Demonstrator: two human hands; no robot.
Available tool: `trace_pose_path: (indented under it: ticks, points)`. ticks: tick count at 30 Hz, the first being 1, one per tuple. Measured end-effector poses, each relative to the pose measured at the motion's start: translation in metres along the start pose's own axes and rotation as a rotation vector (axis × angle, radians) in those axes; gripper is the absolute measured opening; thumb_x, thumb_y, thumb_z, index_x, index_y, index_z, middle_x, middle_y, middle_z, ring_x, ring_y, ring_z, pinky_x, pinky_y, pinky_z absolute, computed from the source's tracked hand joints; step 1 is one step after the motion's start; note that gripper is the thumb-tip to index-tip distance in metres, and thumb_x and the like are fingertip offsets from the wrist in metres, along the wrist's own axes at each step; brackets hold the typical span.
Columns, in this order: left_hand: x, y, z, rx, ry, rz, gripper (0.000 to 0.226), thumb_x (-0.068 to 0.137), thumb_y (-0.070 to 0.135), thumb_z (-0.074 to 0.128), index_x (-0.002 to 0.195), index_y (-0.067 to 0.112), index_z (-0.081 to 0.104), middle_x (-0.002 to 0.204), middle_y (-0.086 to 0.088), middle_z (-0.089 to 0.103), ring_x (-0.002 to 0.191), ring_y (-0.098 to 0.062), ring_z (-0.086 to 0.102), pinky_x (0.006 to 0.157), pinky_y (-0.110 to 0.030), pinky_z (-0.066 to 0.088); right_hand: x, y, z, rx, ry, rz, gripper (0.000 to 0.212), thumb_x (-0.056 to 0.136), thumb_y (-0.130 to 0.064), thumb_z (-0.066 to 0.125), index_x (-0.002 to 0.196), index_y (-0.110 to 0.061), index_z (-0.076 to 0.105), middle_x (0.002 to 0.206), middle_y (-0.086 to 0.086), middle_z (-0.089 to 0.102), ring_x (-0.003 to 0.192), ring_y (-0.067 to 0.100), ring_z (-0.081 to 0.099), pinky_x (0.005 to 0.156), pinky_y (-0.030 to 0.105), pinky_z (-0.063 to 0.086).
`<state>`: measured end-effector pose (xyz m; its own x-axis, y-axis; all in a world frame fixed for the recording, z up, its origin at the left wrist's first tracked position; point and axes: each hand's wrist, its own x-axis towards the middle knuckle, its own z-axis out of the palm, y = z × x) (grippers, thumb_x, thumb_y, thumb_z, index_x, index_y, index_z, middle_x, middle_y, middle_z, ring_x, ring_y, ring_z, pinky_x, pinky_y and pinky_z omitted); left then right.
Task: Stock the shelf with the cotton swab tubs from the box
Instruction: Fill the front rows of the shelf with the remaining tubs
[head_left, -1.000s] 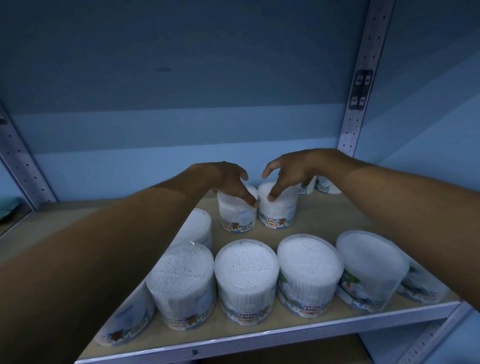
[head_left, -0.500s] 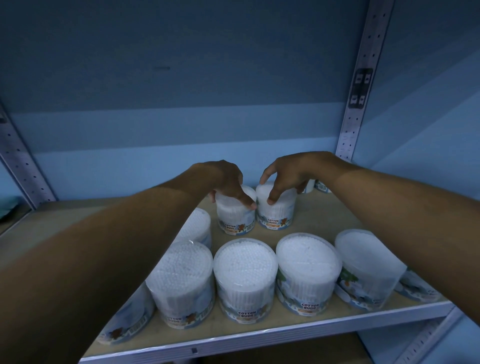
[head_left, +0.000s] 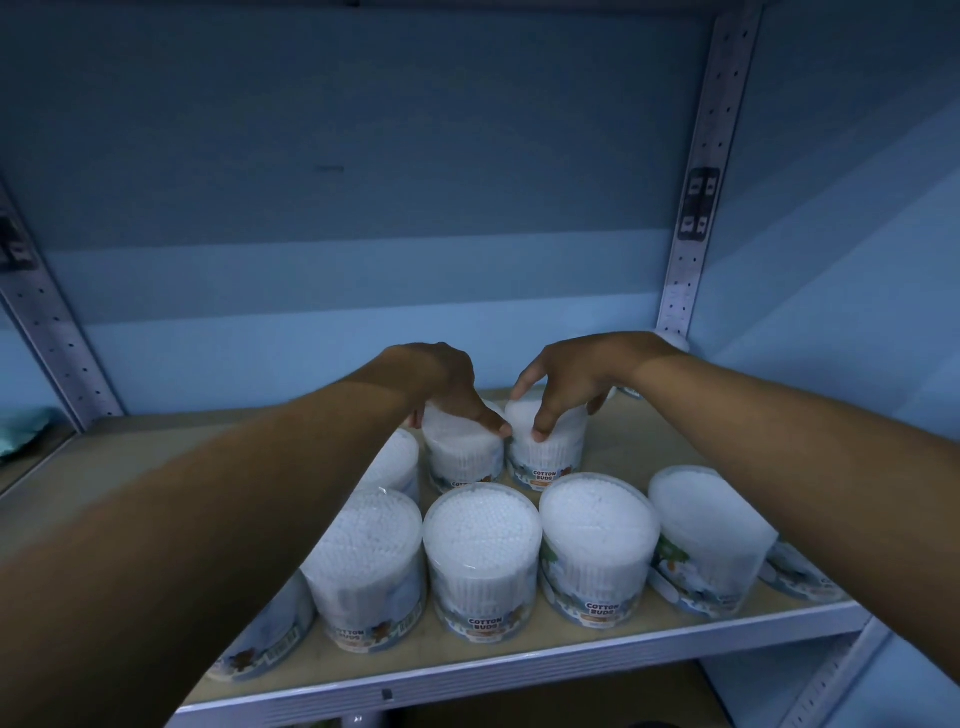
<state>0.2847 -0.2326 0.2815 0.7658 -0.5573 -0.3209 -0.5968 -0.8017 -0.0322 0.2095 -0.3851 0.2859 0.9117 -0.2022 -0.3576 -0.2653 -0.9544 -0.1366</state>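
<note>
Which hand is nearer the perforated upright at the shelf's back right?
Right. The right hand grips a tub just left of the upright; the left hand holds the neighbouring tub, farther left.

dim blue back wall (head_left: 337, 156) between perforated metal uprights (head_left: 698, 208), light low.

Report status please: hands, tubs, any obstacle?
Left hand grips one back-row tub. Right hand grips its neighbour. Both tubs on shelf. Nothing blocking.
</note>
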Motion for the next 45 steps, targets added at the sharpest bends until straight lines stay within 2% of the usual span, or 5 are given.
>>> trace_pose_path:
  ticks: [4, 9, 34, 41, 45]
  points:
    - [-0.006, 0.002, 0.001, 0.018, -0.006, -0.012, 0.092, 0.064, 0.081, 0.066, 0.124, 0.013, 0.058, 0.094, -0.008, 0.069, 0.07, -0.024, 0.075, 0.077, -0.032, 0.06, -0.014, -0.001, 0.004, 0.014, 0.014, -0.026, 0.072, 0.071, -0.043, 0.086, 0.138, -0.042, 0.057, 0.147, -0.007, 0.044, 0.123, 0.027, 0.056, 0.087, 0.035, 0.061]
    - [-0.007, 0.005, 0.004, 0.074, 0.004, 0.007, 0.096, 0.059, 0.086, 0.064, 0.124, 0.015, 0.06, 0.123, -0.005, 0.066, 0.061, -0.02, 0.074, 0.085, -0.033, 0.056, -0.027, -0.002, 0.007, 0.021, 0.005, -0.037, 0.07, 0.075, -0.042, 0.084, 0.139, -0.041, 0.055, 0.144, -0.007, 0.046, 0.125, 0.023, 0.054, 0.089, 0.035, 0.06]
    - [-0.032, 0.011, 0.006, 0.12, 0.033, 0.026, 0.086, 0.062, 0.088, 0.057, 0.103, 0.014, 0.071, 0.081, -0.002, 0.073, 0.08, -0.016, 0.071, 0.078, -0.028, 0.052, -0.052, -0.007, 0.012, 0.074, -0.075, 0.0, 0.056, 0.084, -0.035, 0.077, 0.136, -0.043, 0.056, 0.143, -0.005, 0.043, 0.125, 0.022, 0.051, 0.095, 0.035, 0.057]
    - [-0.041, 0.012, 0.007, 0.14, 0.046, 0.023, 0.082, 0.067, 0.086, 0.055, 0.108, 0.016, 0.07, 0.084, -0.001, 0.071, 0.084, -0.016, 0.069, 0.073, -0.027, 0.048, -0.053, -0.006, 0.013, 0.093, -0.075, 0.019, 0.055, 0.086, -0.04, 0.072, 0.137, -0.047, 0.054, 0.144, -0.004, 0.046, 0.124, 0.026, 0.055, 0.094, 0.037, 0.057]
    - [-0.041, 0.01, 0.008, 0.149, 0.074, 0.032, 0.081, 0.071, 0.085, 0.052, 0.117, 0.019, 0.065, 0.11, 0.0, 0.067, 0.1, -0.019, 0.063, 0.086, -0.032, 0.049, -0.052, -0.001, 0.012, 0.111, 0.013, 0.017, 0.055, 0.091, -0.048, 0.065, 0.143, -0.045, 0.047, 0.142, -0.006, 0.05, 0.12, 0.023, 0.058, 0.091, 0.038, 0.059]
